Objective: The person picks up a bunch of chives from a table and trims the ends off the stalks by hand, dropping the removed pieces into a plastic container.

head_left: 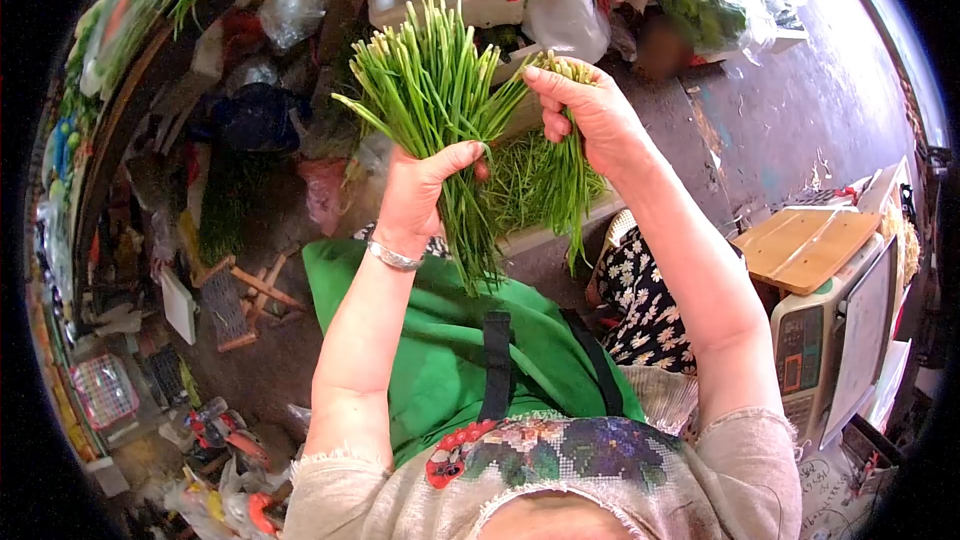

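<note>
My left hand (425, 185) is closed round a thick bunch of garlic chives (430, 75), with the pale cut ends pointing up and the leaves hanging below the fist. To its right, my right hand (590, 115) grips a smaller bunch of chives (567, 190) near its cut ends, and the leaf tips dangle down. The tops of the two bunches come close together or touch. Beneath my hands, loose chives (515, 175) lie in a pale shallow tray (605, 208), partly hidden by the held bunches. A green apron (440, 350) covers my lap.
A white bin (480, 2) stands ahead. Bagged leafy greens (705, 0) lie at the far right. Nearer on the right is a scale (810, 340) beside a wooden board (810, 245). A small folding stool (255, 300) and plastic bags (295, 15) clutter the left.
</note>
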`<state>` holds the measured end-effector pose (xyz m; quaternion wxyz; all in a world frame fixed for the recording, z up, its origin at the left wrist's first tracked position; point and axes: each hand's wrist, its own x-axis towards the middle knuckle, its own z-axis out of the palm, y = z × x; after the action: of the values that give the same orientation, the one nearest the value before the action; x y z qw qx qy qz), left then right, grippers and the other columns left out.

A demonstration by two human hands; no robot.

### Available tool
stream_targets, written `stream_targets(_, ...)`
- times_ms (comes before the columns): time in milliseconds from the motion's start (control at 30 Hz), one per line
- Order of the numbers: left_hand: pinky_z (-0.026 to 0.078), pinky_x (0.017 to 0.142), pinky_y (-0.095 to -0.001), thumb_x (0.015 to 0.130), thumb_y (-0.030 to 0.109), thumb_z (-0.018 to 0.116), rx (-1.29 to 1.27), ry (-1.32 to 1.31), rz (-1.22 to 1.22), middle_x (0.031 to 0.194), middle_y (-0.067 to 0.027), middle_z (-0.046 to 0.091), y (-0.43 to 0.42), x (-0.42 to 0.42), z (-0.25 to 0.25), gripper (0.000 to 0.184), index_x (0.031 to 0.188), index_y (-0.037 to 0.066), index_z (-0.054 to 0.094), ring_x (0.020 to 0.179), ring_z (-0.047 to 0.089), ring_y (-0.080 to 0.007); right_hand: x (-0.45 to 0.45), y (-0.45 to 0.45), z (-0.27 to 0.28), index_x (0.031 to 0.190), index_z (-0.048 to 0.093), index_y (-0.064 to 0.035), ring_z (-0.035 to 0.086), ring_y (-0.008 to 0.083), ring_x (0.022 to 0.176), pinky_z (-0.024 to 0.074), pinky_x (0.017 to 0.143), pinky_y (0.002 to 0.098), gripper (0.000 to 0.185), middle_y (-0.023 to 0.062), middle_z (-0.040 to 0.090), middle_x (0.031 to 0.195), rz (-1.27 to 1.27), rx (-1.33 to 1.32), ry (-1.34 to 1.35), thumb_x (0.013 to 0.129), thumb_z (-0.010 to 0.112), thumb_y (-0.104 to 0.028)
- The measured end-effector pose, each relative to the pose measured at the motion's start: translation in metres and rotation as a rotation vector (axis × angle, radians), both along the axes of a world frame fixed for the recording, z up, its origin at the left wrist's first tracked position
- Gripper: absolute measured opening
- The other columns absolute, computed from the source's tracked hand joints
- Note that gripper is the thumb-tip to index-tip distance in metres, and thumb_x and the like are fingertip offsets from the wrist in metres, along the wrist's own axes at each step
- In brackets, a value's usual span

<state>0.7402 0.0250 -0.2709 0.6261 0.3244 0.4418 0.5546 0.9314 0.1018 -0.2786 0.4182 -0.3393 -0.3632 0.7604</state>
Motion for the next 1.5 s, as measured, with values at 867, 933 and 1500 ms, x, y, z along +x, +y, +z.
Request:
stream_targets(867, 0.054, 0.059, -0.0283, 0.075, -0.005, 0.068, 0.001, 0.000, 0.029, 0.090, -0.0127, 0.065, 0.001, -0.010, 0.005, 0.036, 0.109, -0.001, 0.058, 0.073, 0.063, -0.0183, 0.018, 0.025, -0.012, 0.096, 0.062, -0.0095, 0.058, 0.0145, 0.067, 0.0491, 0.059, 0.0282, 0.020, 0.0025, 0.062, 0.080, -0.252, -0.150, 0.285, 0.091, 0.060, -0.028)
stream_targets(933, 0.054, 0.061, -0.0279, 0.077, -0.004, 0.066, 0.021, -0.015, 0.078, 0.091, -0.0135, 0.066, 0.002, -0.014, 0.003, 0.034, 0.109, -0.001, 0.058, 0.073, 0.063, -0.0182, 0.025, 0.028, -0.014, 0.095, 0.060, -0.0087, 0.061, 0.0169, 0.072, 0.0498, 0.061, 0.0302, 0.018, 0.0044, 0.065, 0.085, -0.296, -0.109, 0.208, 0.091, 0.060, -0.027)
stream_targets(1500, 0.054, 0.066, -0.0305, 0.075, -0.002, 0.068, -0.041, -0.042, -0.031, 0.093, -0.0099, 0.066, 0.001, -0.012, -0.002, 0.038, 0.111, 0.000, 0.057, 0.073, 0.064, -0.0189, -0.008, 0.000, 0.004, 0.092, 0.061, -0.0054, 0.042, 0.0053, 0.047, 0.0364, 0.042, 0.0220, 0.020, -0.0051, 0.048, 0.061, -0.069, 0.027, -0.040, 0.083, 0.071, -0.020)
